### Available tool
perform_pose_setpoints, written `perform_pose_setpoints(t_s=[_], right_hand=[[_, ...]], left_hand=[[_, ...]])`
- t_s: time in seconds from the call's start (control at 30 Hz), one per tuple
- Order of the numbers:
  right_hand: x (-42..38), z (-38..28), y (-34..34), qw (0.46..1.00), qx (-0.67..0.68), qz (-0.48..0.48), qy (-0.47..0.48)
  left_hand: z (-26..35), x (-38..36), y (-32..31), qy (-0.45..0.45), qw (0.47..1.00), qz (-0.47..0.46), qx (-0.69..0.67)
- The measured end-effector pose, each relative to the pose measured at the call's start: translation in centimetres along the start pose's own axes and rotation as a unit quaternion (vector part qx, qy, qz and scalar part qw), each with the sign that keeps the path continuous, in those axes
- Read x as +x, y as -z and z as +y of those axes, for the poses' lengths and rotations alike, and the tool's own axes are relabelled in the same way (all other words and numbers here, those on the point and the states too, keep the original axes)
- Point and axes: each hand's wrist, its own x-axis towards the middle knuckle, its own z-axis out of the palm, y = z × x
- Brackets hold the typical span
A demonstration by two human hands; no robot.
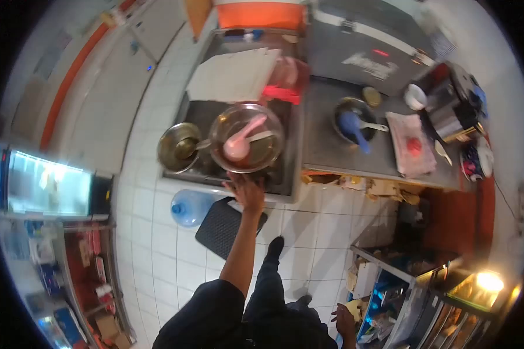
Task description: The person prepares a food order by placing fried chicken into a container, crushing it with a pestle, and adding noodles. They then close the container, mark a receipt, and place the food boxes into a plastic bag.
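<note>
My left hand (247, 193) is stretched forward to the near rim of a wide metal bowl (216, 152). Its fingers look spread; blur hides whether they touch the rim. In that bowl lie a pink ladle-like scoop (237, 147) and a pale-handled utensil (260, 136). Just left stands a smaller metal pot (167, 152) with a round ladle (186, 148) inside, its handle pointing at the bowl. My right hand (344, 319) hangs low by my side, near the shelf rack, fingers apart and holding nothing visible.
White sheets (233, 75) lie behind the bowl. On the right counter are a dark bowl with a blue utensil (350, 123), a pink cloth (410, 154) and a large cooker (454, 104). A blue water jug (192, 207) and a black stool (215, 235) stand below; a shelf rack (384, 267) is at right.
</note>
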Motion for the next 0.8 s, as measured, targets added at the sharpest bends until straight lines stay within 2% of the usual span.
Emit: perform_pose_setpoints(t_s=[0.07, 0.2, 0.23, 0.3, 0.37, 0.4, 0.5, 0.6, 0.63, 0.7, 0.8], right_hand=[[-0.9, 0.8, -0.5, 0.998, 0.043, 0.039, 0.001], [-3.8, 2.3, -0.9, 0.997, 0.039, 0.069, -0.019], [-4.5, 4.1, -1.3, 0.996, 0.040, 0.071, -0.027], [-5.0, 10.9, -3.7, 0.994, -0.021, 0.100, 0.046], [-6.8, 8.9, -3.1, 0.989, 0.022, 0.074, -0.123], [-7.6, 11.8, -3.6, 0.990, 0.031, 0.097, -0.098], [-13.2, 15.6, -3.3, 0.968, 0.152, 0.150, -0.130], [-19.7, 22.3, -5.4, 0.910, 0.285, 0.234, -0.187], [-22.2, 25.3, -6.2, 0.890, 0.308, 0.265, -0.209], [-27.0, 31.5, -8.9, 0.852, 0.345, 0.329, -0.218], [-33.6, 39.1, -11.6, 0.812, 0.363, 0.387, -0.244]], left_hand=[[-1.1, 0.5, -2.0, 0.000, 0.999, -0.020, 0.041], [-3.4, 1.8, -4.5, -0.024, 0.993, -0.088, 0.077], [-4.3, 2.4, -5.0, -0.035, 0.990, -0.107, 0.079], [-6.0, 4.1, -5.8, -0.066, 0.983, -0.152, 0.081], [-6.8, 5.3, -7.4, -0.115, 0.970, -0.205, 0.064], [-6.4, 5.1, -8.6, -0.142, 0.961, -0.230, 0.052], [-3.6, 2.9, -9.8, -0.199, 0.951, -0.236, 0.001], [2.0, -4.7, -7.0, -0.190, 0.947, -0.245, -0.082], [3.7, -8.3, -5.4, -0.170, 0.940, -0.276, -0.109], [6.7, -16.5, -2.5, -0.121, 0.914, -0.353, -0.157], [9.9, -30.3, 2.3, 0.011, 0.831, -0.525, -0.186]])
